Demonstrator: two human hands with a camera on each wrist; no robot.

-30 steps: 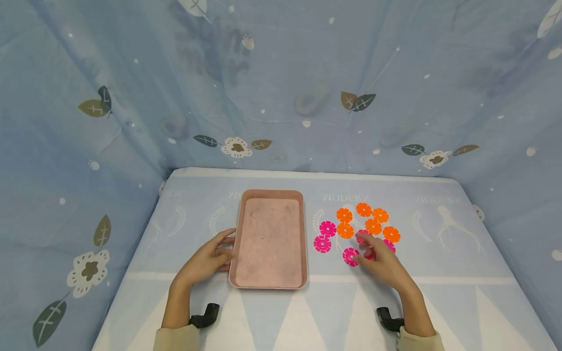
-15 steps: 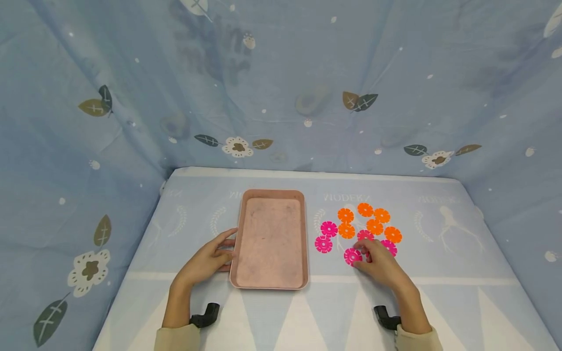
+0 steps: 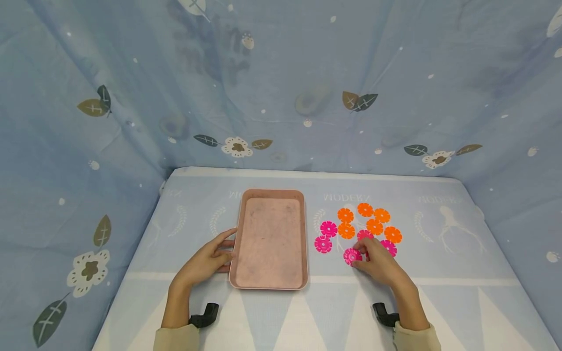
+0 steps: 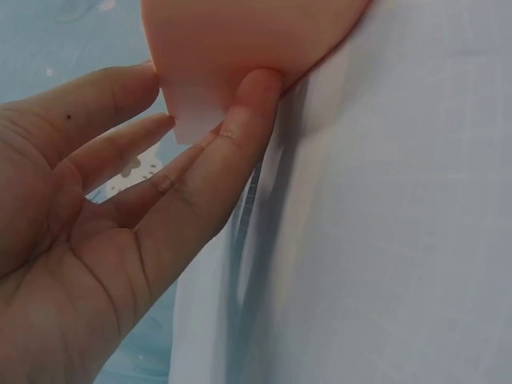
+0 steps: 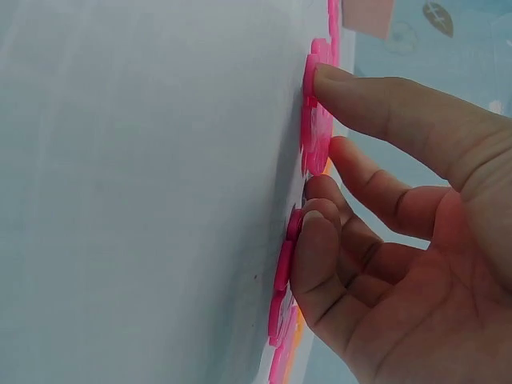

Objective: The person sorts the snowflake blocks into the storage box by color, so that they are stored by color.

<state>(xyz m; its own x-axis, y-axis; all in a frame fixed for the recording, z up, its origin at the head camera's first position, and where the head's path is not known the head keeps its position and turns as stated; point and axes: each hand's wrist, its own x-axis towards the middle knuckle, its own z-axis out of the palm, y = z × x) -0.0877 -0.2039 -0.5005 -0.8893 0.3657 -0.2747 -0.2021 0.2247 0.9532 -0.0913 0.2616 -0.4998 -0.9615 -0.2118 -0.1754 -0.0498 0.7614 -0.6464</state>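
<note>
My left hand (image 3: 205, 261) rests against the left side of a pink rectangular tray (image 3: 269, 243). In the left wrist view, the thumb presses the wall of the tray (image 4: 216, 48), and the other fingers are extended along its edge. My right hand (image 3: 379, 262) is low over the table, with thumb and index finger at opposite edges of a pink notched flower-shaped disc (image 3: 351, 255), pinching it. The right wrist view shows the thumb on this disc (image 5: 318, 120); another pink disc (image 5: 284, 264) lies under the curled fingers.
Several orange notched discs (image 3: 365, 210) lie behind my right hand. More pink discs (image 3: 323, 244) are spread to the left and right of it. Blue patterned cloth (image 3: 281, 87) encloses the table (image 3: 263, 317) at the back and sides.
My right hand has come down and slightly toward me onto the front pink disc, its thumb and index finger now at the disc's edges. The left hand and tray have stayed put.
</note>
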